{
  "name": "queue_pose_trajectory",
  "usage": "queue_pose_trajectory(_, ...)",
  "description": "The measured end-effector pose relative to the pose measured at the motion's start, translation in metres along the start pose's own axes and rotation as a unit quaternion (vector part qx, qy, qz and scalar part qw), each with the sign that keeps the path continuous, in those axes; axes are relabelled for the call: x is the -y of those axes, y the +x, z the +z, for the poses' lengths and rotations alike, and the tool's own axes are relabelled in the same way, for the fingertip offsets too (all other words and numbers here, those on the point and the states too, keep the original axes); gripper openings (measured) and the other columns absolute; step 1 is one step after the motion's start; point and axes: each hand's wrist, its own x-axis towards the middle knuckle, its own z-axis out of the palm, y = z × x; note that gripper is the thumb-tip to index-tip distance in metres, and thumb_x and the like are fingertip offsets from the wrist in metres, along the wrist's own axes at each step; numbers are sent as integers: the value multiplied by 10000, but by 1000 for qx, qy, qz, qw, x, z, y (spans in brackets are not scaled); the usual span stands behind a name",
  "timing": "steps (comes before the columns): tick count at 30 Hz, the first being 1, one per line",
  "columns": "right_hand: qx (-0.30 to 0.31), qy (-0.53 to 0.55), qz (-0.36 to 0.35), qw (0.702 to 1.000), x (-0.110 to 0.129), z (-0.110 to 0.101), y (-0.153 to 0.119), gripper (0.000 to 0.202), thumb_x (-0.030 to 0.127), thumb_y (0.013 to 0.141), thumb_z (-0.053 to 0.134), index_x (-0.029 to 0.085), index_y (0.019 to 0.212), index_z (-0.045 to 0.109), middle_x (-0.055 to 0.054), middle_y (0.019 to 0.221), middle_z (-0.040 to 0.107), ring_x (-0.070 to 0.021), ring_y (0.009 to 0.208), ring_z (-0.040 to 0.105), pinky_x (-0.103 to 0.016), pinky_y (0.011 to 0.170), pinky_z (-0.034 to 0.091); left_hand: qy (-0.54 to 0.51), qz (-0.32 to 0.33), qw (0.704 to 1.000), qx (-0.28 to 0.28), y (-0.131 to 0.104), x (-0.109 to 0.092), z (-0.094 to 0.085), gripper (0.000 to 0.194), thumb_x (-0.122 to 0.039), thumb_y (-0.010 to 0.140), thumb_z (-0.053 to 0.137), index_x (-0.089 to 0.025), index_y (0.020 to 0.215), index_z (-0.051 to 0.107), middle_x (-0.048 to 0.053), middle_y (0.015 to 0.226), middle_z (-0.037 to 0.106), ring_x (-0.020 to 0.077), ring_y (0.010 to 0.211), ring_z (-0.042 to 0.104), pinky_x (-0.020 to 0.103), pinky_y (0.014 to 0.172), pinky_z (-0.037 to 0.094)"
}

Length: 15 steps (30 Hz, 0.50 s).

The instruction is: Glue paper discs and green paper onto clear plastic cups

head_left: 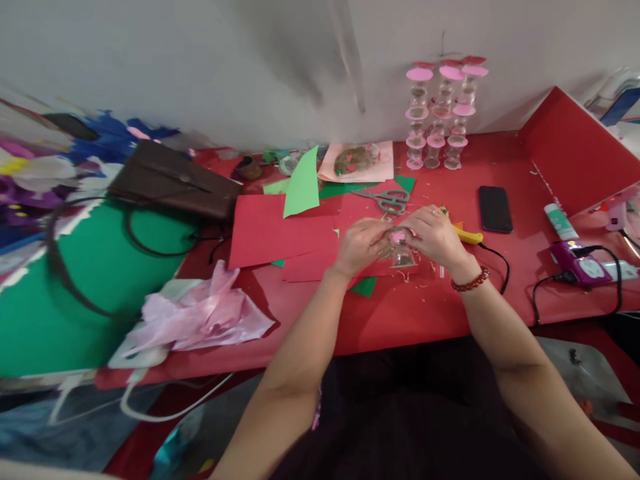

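A small clear plastic cup (401, 256), with a pink patch near its top, sits low over the red paper. My left hand (361, 245) is at its left side, fingers curled in around its upper part. From the right, my right hand (434, 233) closes on the same upper part. Thin dry strands show between the fingers, and the fingertips are partly hidden. Just behind lie grey-handled scissors (393, 201). A yellow glue gun (467, 233) with a black cord rests beside my right hand.
Red paper sheets (275, 230) and a light green piece (303, 183) lie left. Stacked clear cups with pink discs (435, 127) stand behind. A phone (495, 209), glue stick (561, 222) and purple device (585, 265) are right. A brown bag (175, 180) and pink plastic bag (205, 313) sit left.
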Motion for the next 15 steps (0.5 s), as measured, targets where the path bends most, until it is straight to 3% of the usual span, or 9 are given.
queue_pose_trajectory(7,58,-44,5,997,2,2,1,185,157,1001,609,194,1094,764,-115,1059,795,-253,1008,690,-401,926,496,59,24,998,-24,0,2,3,257,-458,976,642,-271,981,819,85,989,841,250,924,769,429,966,579)
queue_pose_trajectory(10,50,-69,-17,996,0,1,1,204,170,1021,605,185,1145,766,-126,1094,798,-257,1047,688,-406,952,491,65,18,997,-31,3,-2,0,272,-455,988,623,-269,999,820,81,1002,845,249,947,771,417,962,587)
queue_pose_trajectory(15,31,-107,-14,994,-4,0,1,264,150,1059,545,178,1224,749,-129,1155,795,-244,1106,684,-401,987,492,114,18,993,25,17,-14,-11,309,-400,1036,550,-249,1121,806,85,1076,846,247,989,781,391,955,603)
